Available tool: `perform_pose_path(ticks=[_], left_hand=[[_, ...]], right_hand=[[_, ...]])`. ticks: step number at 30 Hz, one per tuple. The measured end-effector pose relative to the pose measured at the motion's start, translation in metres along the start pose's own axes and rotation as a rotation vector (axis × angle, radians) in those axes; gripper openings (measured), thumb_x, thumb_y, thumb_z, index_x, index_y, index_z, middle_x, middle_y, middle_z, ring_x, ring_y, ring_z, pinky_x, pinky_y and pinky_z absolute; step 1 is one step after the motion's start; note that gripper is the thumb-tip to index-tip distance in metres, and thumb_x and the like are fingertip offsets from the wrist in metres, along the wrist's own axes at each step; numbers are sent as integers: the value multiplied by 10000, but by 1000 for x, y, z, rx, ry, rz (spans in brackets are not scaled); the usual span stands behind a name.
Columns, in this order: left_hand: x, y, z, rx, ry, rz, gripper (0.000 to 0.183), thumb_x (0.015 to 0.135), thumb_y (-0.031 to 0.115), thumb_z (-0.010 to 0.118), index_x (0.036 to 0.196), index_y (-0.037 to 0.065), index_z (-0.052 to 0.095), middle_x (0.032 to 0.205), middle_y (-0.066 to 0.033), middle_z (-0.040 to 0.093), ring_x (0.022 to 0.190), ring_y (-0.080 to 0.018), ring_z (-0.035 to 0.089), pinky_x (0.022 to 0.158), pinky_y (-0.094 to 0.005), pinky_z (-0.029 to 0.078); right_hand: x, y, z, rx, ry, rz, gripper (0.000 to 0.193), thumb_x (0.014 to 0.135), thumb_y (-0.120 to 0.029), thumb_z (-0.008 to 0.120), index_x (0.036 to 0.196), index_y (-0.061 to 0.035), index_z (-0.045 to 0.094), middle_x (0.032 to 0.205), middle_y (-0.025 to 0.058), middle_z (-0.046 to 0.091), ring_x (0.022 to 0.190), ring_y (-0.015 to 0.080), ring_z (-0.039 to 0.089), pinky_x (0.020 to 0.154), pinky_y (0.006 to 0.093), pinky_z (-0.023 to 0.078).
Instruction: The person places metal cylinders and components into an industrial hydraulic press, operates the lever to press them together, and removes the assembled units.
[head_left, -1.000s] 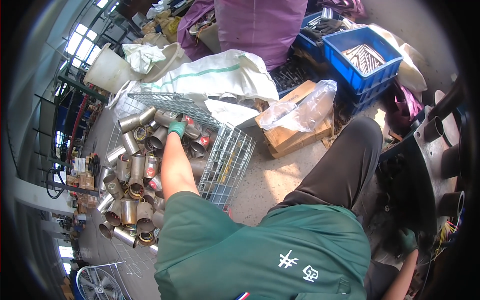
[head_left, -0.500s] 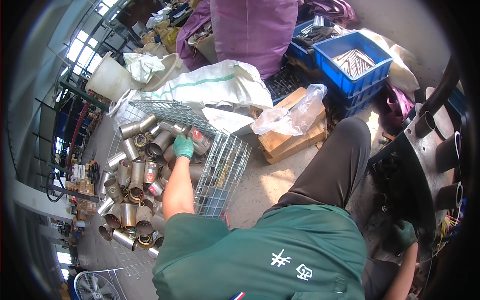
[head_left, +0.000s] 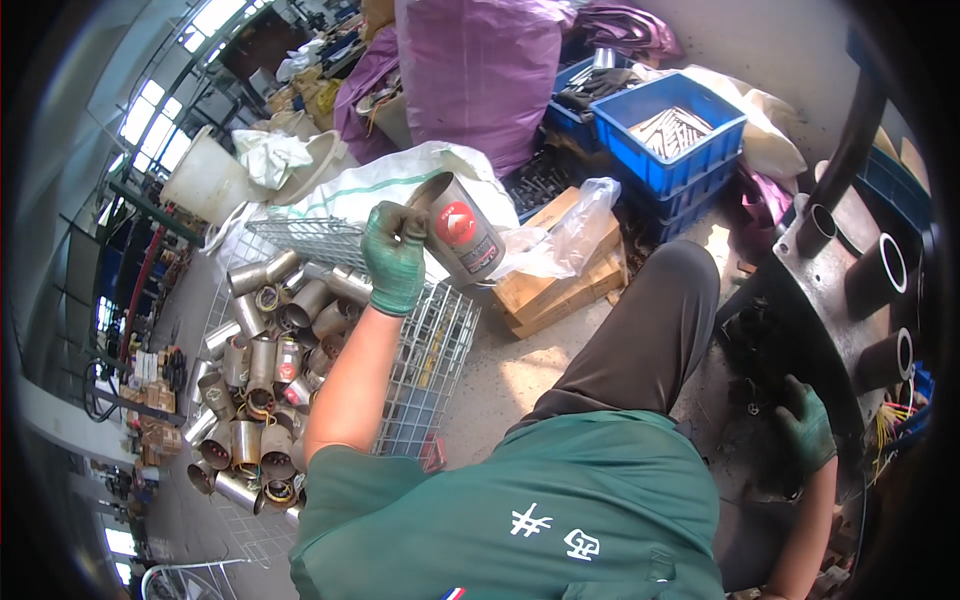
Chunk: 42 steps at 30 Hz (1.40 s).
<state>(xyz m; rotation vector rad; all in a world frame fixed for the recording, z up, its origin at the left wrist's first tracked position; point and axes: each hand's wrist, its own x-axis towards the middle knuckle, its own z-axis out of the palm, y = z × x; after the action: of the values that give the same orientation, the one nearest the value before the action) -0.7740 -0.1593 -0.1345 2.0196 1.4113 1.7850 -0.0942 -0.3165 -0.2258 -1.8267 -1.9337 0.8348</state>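
Note:
In a green glove, my left hand (head_left: pixel 396 255) grips the rim of a metal cylinder (head_left: pixel 466 238), an open-ended steel tube with a red label. The tube is tilted, held above the right edge of a wire mesh basket (head_left: pixel 425 350). Many similar metal cylinders (head_left: pixel 262 362) lie heaped in that basket, some with wires or windings inside. My right hand (head_left: pixel 808 425), also gloved in green, is low at the right beside a black machine plate (head_left: pixel 832 290). Its fingers look stretched and apart, with nothing visible in them.
Short black tubes (head_left: pixel 876 276) stick out of the machine. Ahead are stacked blue crates (head_left: pixel 672 130), a cardboard box (head_left: pixel 560 270) with clear plastic on it, a large purple sack (head_left: pixel 480 80) and a white sack (head_left: pixel 360 185). A fan (head_left: pixel 185 582) stands at the lower left.
My left hand has lifted the red-labelled metal cylinder out of the basket, up and to the right. My right hand has risen a little beside the machine, its fingers now showing more.

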Motion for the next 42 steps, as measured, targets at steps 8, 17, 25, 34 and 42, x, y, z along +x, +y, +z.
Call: perform_pose_path(ticks=[8,17,25,34,42], left_hand=[[71,124,280,-1276,-441,-674,463,1104,470,577,1253,43,674,1112,-130,740,957,-243,735,864,-386,626],[-137,245,538,-1645,-1705,-656,401,1138,210,418,1479,22,517,1466,-145,597,1352,-276,584,1161,-439,505],[-206,276,535,-1360,-1794,-1211,482,1132,339,524,1541,85,496,1531,-89,587,1387,-241,579,1151,-407,509],[-169,265,531,-1363,-1524,-533,661,1068,427,640,1542,2,460,1434,-145,607,1326,-206,574,1121,-349,494],[-158,266,539,-1522,-1651,-715,920,847,331,808,1591,-16,392,1562,-173,518,1473,-275,472,1264,-422,355]], right_hand=[[1,-48,-29,372,347,15,918,920,-186,778,1687,-72,287,1415,178,639,1121,235,695,948,383,575],[-32,4,-18,9,960,-194,1248,702,-318,983,1673,-72,238,1615,199,418,1471,394,452,1215,467,421],[-58,29,-2,258,893,58,1211,691,-297,1013,1643,-88,293,1584,142,498,1437,272,535,1198,430,467],[-59,36,13,441,1019,110,1272,650,-218,1028,1662,-93,268,1497,142,571,1377,276,586,1159,430,506],[-51,46,7,234,946,209,1244,616,-209,996,1648,-103,310,1441,162,587,1302,342,622,1107,449,526]])
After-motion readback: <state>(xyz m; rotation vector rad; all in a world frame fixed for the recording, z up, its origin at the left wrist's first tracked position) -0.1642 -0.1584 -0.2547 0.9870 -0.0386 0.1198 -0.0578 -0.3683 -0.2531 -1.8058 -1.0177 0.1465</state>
